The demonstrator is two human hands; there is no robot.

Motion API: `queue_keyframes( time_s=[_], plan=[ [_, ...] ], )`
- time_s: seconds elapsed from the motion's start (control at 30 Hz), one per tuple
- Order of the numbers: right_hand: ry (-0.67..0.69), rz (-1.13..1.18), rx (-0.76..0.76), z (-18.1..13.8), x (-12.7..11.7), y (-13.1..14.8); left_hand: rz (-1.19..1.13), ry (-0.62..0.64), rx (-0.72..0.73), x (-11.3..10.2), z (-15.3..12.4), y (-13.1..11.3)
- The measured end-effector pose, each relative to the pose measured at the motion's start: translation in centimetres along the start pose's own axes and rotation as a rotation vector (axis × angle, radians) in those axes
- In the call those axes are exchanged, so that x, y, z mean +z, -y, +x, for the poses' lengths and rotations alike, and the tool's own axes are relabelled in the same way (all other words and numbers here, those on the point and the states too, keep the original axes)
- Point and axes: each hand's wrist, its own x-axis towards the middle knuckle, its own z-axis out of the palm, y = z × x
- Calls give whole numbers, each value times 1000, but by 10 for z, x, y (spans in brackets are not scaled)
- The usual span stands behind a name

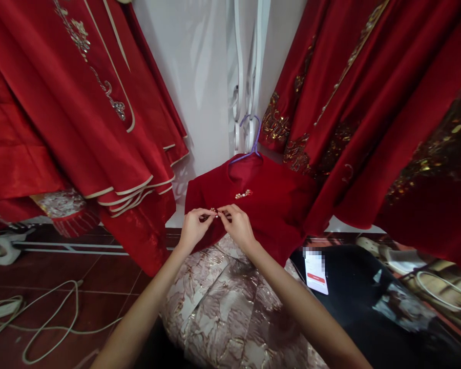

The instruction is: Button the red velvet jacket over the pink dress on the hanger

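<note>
A red velvety top [276, 205] hangs on a purple hanger [258, 134] in front of me. Just under its neckline sits a small pearly, jewelled ornament [244, 194]. Lower down, my left hand [195, 226] and my right hand [238, 225] meet at the front of the top. Thumbs and fingertips of both hands pinch a second small jewelled fastener [214, 210], mostly hidden by the fingers. Whether its halves are joined I cannot tell. Below the top spreads a pale pink floral brocade fabric [211, 302] with a metallic sheen, under my forearms.
Red garments with cream edging [111, 128] hang at left, and red gold-sequinned garments [330, 118] at right. White doors [203, 77] stand behind. A lit phone [315, 274] lies on a black surface [353, 307]. White cable [77, 307] loops over the tiled floor.
</note>
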Motion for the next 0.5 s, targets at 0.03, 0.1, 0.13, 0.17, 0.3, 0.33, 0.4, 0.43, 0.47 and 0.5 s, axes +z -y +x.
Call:
queue_keyframes(
  time_s=[0.03, 0.1, 0.13, 0.17, 0.3, 0.33, 0.4, 0.43, 0.47, 0.5],
  plan=[
    [3, -3, -2, 1, 0, 0, 14, -3, 9, 0, 1, 1],
    [6, 3, -5, 2, -1, 0, 4, 6, 24, 1, 1, 4],
    [12, 15, -9, 2, -2, 1, -22, 17, 28, 3, 1, 6],
    [24, 37, -14, 2, -4, 1, -55, 31, 30, 5, -1, 7],
    [83, 181, 0, -7, -22, 6, -106, 24, 52, 5, -13, 11],
    [91, 211, 23, -13, -28, 7, -85, 5, 57, 3, -17, 13],
    [97, 242, 89, -28, -41, 7, -43, -20, 44, -1, -24, 15],
    [100, 245, 123, -36, -47, 6, -29, -18, 24, -3, -28, 17],
    [101, 243, 155, -43, -53, 5, -19, -8, 0, -4, -30, 20],
    [95, 234, 184, -51, -58, 3, -4, 12, -23, -4, -32, 22]
  ],
)
